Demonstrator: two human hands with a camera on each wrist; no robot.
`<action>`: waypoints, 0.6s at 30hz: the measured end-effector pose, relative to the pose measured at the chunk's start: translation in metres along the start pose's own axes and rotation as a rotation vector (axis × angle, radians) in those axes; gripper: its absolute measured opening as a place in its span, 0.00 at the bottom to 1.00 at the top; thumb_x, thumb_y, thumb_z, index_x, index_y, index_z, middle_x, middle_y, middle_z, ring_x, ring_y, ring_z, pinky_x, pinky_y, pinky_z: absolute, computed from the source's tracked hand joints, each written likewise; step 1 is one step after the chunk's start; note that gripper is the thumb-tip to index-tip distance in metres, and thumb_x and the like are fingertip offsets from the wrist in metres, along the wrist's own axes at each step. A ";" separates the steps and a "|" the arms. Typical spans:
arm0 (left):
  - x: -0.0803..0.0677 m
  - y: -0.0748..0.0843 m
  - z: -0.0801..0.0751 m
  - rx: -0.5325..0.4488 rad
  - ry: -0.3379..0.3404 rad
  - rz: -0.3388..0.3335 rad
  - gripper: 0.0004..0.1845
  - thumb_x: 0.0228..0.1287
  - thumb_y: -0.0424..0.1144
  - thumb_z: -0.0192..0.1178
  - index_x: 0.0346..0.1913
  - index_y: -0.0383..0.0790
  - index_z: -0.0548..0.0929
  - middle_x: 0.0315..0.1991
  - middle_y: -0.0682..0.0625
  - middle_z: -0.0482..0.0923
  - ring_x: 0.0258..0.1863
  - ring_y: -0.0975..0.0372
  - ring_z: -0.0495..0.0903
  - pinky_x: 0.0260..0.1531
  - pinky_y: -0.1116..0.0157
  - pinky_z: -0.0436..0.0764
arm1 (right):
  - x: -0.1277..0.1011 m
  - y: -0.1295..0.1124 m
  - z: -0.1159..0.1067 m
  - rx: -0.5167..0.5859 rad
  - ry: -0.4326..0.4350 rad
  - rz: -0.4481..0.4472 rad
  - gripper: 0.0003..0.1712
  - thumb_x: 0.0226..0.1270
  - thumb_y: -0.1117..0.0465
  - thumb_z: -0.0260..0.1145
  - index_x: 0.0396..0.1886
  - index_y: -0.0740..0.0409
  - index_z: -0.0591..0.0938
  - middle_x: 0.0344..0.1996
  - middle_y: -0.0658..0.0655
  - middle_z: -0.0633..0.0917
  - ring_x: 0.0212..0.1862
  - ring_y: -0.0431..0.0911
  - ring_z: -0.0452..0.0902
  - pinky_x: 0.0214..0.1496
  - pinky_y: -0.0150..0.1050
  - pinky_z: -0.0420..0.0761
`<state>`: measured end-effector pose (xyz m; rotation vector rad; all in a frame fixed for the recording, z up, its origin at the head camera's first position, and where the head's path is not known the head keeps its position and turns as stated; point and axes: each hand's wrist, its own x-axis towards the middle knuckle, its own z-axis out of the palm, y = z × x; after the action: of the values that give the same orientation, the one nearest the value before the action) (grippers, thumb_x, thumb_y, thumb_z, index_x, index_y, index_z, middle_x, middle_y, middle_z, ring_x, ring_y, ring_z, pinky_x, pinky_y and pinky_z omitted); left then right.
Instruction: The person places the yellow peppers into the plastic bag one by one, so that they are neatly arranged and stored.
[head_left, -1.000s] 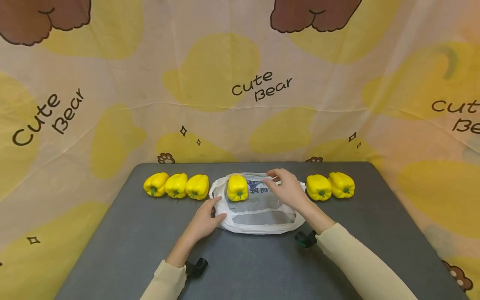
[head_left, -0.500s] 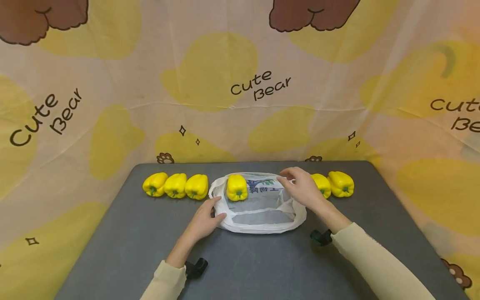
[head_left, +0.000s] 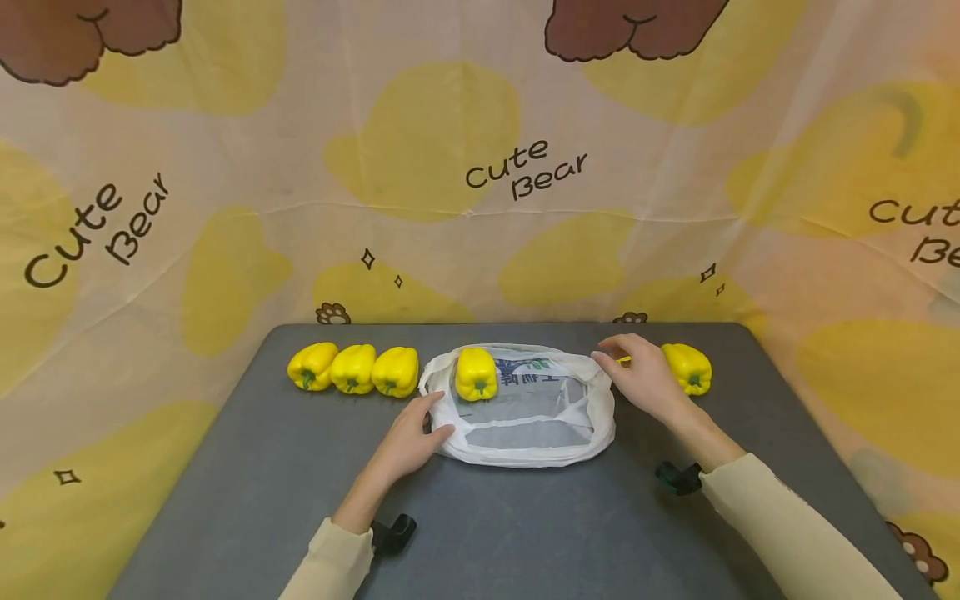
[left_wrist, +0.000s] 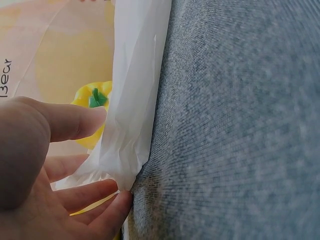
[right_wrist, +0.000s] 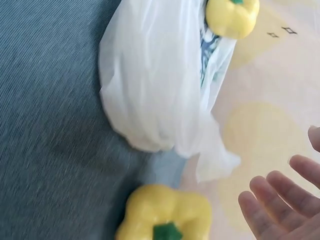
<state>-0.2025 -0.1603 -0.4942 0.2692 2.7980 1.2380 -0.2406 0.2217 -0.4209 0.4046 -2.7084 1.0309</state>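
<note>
A white plastic bag (head_left: 525, 457) lies on the grey table with its mouth spread wide. One yellow bell pepper (head_left: 476, 373) sits inside its left part. My left hand (head_left: 408, 435) rests at the bag's left rim, fingers and thumb apart; in the left wrist view the fingertips touch the plastic. To the right of the bag my right hand (head_left: 647, 380) is held with relaxed fingers and nothing in it. It covers most of a bell pepper (right_wrist: 155, 210), which shows below the bag in the right wrist view. Another yellow pepper (head_left: 687, 369) is just right of that hand.
Left of the bag, three more yellow bell peppers (head_left: 352, 369) stand in a row near the table's back edge. Behind the grey table (head_left: 510, 533) hangs a patterned cloth (head_left: 420, 150).
My right hand has moved right, from over the bag's opening to the pepper beside the bag. The left hand and the pepper in the bag have stayed in place.
</note>
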 end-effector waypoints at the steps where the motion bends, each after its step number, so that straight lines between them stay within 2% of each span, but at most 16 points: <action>1: 0.000 0.000 0.000 -0.001 0.001 0.001 0.31 0.69 0.40 0.65 0.73 0.37 0.71 0.67 0.37 0.70 0.60 0.47 0.76 0.61 0.48 0.76 | -0.001 0.002 -0.002 0.007 -0.004 0.009 0.23 0.75 0.53 0.65 0.56 0.68 0.82 0.51 0.65 0.83 0.51 0.58 0.80 0.54 0.56 0.82; 9: -0.002 0.000 -0.001 -0.009 0.003 0.006 0.32 0.69 0.40 0.65 0.72 0.37 0.71 0.67 0.37 0.71 0.60 0.47 0.75 0.61 0.48 0.75 | -0.004 0.019 -0.018 -0.023 -0.004 0.050 0.25 0.77 0.51 0.62 0.58 0.69 0.81 0.53 0.67 0.81 0.54 0.62 0.78 0.56 0.59 0.81; 18: 0.000 -0.001 0.000 0.000 0.005 0.008 0.31 0.69 0.40 0.65 0.72 0.37 0.71 0.66 0.38 0.72 0.60 0.48 0.75 0.61 0.49 0.75 | -0.011 0.034 -0.039 -0.061 0.071 0.074 0.25 0.77 0.49 0.62 0.57 0.68 0.81 0.51 0.67 0.82 0.52 0.63 0.78 0.54 0.62 0.80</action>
<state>-0.2030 -0.1612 -0.4948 0.2771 2.8043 1.2420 -0.2378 0.2739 -0.4163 0.2542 -2.7016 0.9591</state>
